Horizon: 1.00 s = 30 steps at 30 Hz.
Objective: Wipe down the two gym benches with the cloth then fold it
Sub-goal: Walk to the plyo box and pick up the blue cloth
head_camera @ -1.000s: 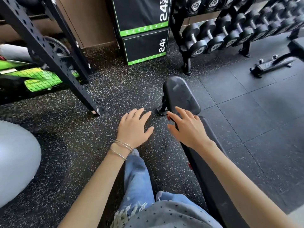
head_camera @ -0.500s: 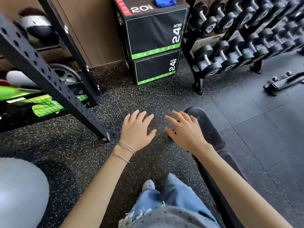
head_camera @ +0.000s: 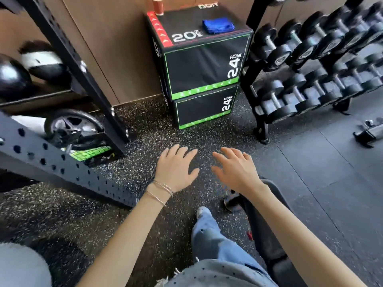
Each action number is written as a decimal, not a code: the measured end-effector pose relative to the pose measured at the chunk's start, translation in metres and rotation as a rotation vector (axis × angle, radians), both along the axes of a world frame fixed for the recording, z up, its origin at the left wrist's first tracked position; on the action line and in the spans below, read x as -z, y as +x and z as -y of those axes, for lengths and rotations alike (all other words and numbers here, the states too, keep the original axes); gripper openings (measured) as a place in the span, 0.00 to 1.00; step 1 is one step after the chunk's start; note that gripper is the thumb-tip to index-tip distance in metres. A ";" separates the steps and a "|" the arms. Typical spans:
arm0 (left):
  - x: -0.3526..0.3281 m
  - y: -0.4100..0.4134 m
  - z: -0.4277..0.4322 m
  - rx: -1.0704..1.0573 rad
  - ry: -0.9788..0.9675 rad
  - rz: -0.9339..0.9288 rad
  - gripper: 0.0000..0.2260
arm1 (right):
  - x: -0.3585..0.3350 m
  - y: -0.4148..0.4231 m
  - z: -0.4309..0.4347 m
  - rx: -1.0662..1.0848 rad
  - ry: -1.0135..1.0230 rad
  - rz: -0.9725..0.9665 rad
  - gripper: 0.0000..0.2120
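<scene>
A folded blue cloth [head_camera: 218, 25] lies on top of the stacked black plyo boxes [head_camera: 203, 71] against the far wall. My left hand [head_camera: 176, 168] and my right hand [head_camera: 236, 168] are stretched out in front of me over the floor, fingers spread, holding nothing. Both hands are well short of the cloth. A black padded gym bench [head_camera: 267, 235] runs under my right forearm at the lower right, mostly hidden by the arm.
A dumbbell rack [head_camera: 310, 69] fills the right. A black perforated rack frame [head_camera: 62, 162] slants across the left, with weight plates and balls behind it. A red cup [head_camera: 157, 6] stands on the boxes. A second bench's foot [head_camera: 369, 131] shows at far right.
The view has tilted up and forward, bringing the box top and the blue cloth into sight. The bench has slid lower in the picture. Both hands stay spread and empty.
</scene>
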<state>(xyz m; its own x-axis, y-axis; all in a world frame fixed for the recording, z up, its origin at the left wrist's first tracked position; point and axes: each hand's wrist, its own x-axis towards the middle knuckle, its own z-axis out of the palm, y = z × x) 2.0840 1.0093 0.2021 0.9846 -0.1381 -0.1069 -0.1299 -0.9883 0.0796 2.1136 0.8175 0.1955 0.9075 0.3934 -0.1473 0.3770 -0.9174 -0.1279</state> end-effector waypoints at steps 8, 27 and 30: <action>-0.017 0.141 -0.001 0.028 0.018 0.040 0.27 | -0.029 0.146 -0.021 -0.012 0.021 0.061 0.24; -0.002 0.411 -0.103 0.102 -0.028 0.031 0.27 | -0.014 0.394 -0.111 0.111 0.010 0.014 0.23; -0.003 0.452 -0.116 0.157 0.003 0.005 0.27 | -0.010 0.428 -0.125 0.157 -0.001 0.025 0.23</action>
